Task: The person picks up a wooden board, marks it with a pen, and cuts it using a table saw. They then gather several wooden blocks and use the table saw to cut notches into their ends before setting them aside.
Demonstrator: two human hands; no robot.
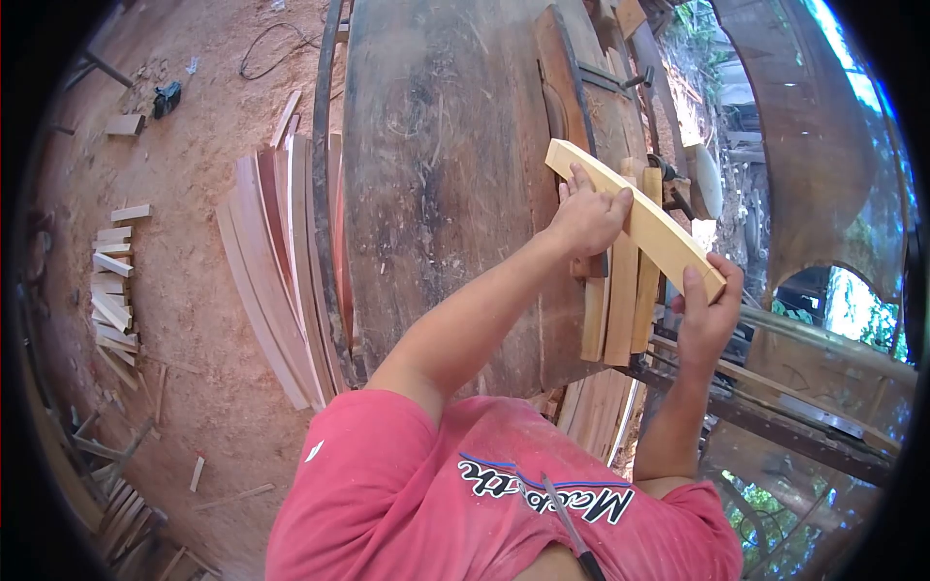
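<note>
Wooden slat (641,215) clasped in your left hand (586,221) and right hand (707,315) over the desk's (436,145) right edge; slack fingers could drop it.

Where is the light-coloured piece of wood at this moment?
In the head view, right of centre, the piece of wood is held by the left hand and right hand, above some wooden strips at the table edge.

Both bare arms outstretched, left hand (586,221) farther forward, right hand (707,315) nearer, both curled in a grip.
</note>
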